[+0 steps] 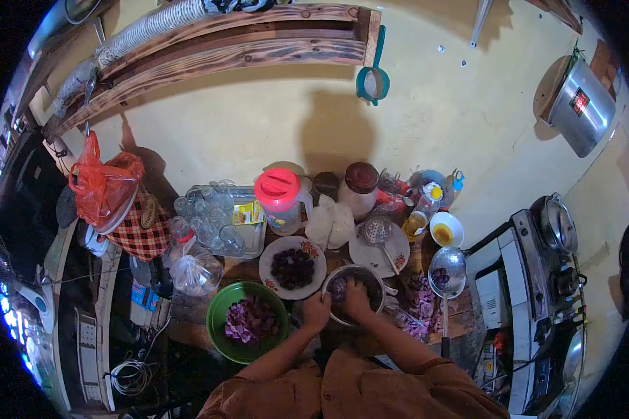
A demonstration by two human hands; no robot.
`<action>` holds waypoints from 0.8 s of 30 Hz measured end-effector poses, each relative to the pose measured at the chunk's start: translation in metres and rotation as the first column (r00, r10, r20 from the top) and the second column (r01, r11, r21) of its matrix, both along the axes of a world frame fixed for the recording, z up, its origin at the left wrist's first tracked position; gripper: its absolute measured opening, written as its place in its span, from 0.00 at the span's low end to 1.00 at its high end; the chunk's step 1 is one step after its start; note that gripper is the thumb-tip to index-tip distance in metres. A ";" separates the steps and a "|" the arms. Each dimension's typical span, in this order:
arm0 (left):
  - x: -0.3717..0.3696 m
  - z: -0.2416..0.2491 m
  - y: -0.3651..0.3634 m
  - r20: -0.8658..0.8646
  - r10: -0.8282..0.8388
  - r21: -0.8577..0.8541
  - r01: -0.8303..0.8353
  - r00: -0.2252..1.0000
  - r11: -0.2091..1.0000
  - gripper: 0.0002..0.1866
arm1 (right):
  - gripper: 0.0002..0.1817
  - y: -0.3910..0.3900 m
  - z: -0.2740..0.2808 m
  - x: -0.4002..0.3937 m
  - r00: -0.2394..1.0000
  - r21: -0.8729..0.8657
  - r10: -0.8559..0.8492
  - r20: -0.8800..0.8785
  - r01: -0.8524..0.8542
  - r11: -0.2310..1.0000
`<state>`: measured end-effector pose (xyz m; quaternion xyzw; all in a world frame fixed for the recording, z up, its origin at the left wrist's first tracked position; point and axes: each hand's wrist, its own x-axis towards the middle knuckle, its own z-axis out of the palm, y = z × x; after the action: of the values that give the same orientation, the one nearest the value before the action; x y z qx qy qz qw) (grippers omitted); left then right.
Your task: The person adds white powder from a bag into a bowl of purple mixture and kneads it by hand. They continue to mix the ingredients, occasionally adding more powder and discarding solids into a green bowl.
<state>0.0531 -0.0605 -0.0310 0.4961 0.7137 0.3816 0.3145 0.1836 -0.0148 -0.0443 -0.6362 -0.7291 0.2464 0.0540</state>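
Note:
A metal pot (381,305) with a side handle stands at the front of the table, with purplish pieces inside that look like onion. At its left rim, my left hand (316,312) is closed on the edge. My right hand (357,299) reaches down into the pot with fingers curled; what they grip is hidden. Left of my hands, a green basin (217,328) holds purple-white onion peelings. Behind the pot, a floral plate (267,269) bears dark purple round pieces. More onion peelings (424,304) lie on the table to the right.
A skimmer (379,230) rests on another plate (360,255). At right, a long-handled ladle (447,269) lies across a bowl. Further back stand a red-lidded pitcher (278,202), a glass-filled tray (255,246) and an oil bottle (418,218). A stove (531,258) stands at far right.

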 end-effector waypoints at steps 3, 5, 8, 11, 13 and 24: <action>-0.001 -0.015 0.004 0.003 0.009 0.023 -0.009 1.000 1.000 0.17 | 0.33 0.015 -0.027 -0.001 0.998 0.024 -0.057 0.010 0.057 0.998; -0.002 -0.022 0.003 -0.011 0.006 0.046 -0.005 1.000 0.999 0.17 | 0.30 0.024 -0.027 0.001 0.999 -0.018 -0.042 0.034 0.043 0.999; -0.003 -0.016 0.004 -0.039 -0.003 0.054 0.005 0.999 0.999 0.18 | 0.27 0.026 -0.021 0.010 1.000 -0.015 -0.005 0.027 0.005 1.000; -0.002 -0.013 0.007 -0.072 0.009 -0.001 -0.009 0.997 1.000 0.18 | 0.27 0.018 0.034 0.013 0.996 0.017 -0.085 -0.010 0.085 0.996; -0.004 -0.016 0.006 -0.089 -0.008 -0.012 0.007 0.996 1.000 0.18 | 0.28 0.011 0.047 0.018 0.983 -0.010 -0.181 -0.018 0.180 0.984; -0.001 -0.017 0.003 -0.045 -0.057 0.031 0.058 0.997 0.998 0.17 | 0.47 0.004 0.081 0.038 0.971 -0.154 0.032 -0.236 -0.070 0.986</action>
<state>0.0517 -0.0577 -0.0484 0.5297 0.6996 0.3729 0.3014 0.2217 -0.0103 0.0372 -0.5862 -0.7116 0.3788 0.0813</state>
